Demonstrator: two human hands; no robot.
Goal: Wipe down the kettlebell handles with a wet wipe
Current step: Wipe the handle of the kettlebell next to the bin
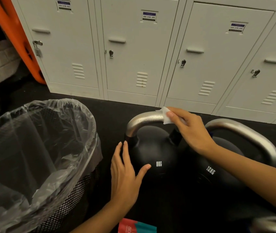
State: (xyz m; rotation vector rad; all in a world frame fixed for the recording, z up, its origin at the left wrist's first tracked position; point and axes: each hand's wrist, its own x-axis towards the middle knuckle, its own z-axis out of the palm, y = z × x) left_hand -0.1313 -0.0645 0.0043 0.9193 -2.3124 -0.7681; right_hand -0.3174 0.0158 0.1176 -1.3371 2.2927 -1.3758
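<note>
White wet wipe (165, 116) draped over the top of the steel handle (144, 119) of the 8KG kettlebell (152, 153), near the right end of the bar. Pinned there by the right hand (191, 130), fingers curled over wipe and bar, thumb side hidden behind. Left bend of the handle bare and shiny, not yet under the cloth. Left hand (125, 172) spread flat against the bell's black body, fingers straight, holding nothing, steadying. Kettlebell upright on dark floor, just in front of the white lockers (133, 56). 12KG kettlebell (218, 174) just beside on the right, its own handle (245, 133) untouched by the wipe. Lined mesh bin (41, 148) close on the left; a red and teal packet (135, 226) at the bottom edge, contents unreadable.

Risks, as judged: a small wipe bunching and sliding off the round bar under a fast stroke; the downward legs of the handle being skipped; the bell rocking toward its neighbour if the bracing palm lifts; the wipe drying out before the second handle.
</note>
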